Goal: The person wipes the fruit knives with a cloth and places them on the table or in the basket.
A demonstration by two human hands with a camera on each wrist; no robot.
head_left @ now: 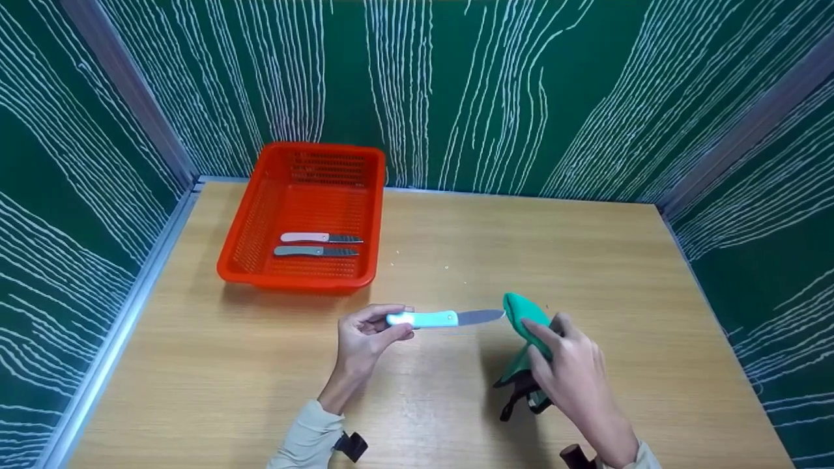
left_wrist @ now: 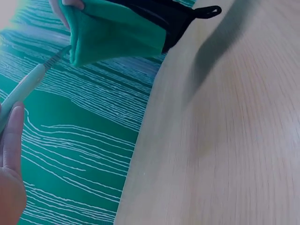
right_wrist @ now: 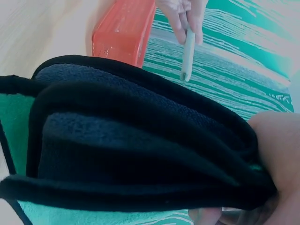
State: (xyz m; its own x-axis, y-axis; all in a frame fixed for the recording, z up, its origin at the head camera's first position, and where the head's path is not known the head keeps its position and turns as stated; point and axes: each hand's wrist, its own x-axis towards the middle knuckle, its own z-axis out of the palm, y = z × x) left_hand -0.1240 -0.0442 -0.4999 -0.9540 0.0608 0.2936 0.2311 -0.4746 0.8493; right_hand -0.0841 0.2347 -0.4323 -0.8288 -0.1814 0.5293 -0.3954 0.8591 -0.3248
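Observation:
A knife [head_left: 427,318] with a turquoise handle is held level above the table by my left hand [head_left: 366,339], thumb and fingers pinching its handle. The blade [head_left: 481,316] points right, its tip right at the edge of a green cloth [head_left: 519,312]. My right hand [head_left: 576,365] grips this cloth, index finger laid along its upper part. In the left wrist view the folded cloth [left_wrist: 117,33] has black trim and a small hanging loop [left_wrist: 208,11]. The right wrist view shows its black-edged layers [right_wrist: 140,108] close up, hiding much of the right hand.
A red plastic basket [head_left: 231,270] stands at the back left of the wooden table [head_left: 547,241]. Inside lie a pink-handled knife [head_left: 305,237] and a grey-green-handled knife [head_left: 298,251], side by side. Green panels [head_left: 586,78] with white wavy lines enclose the back and sides.

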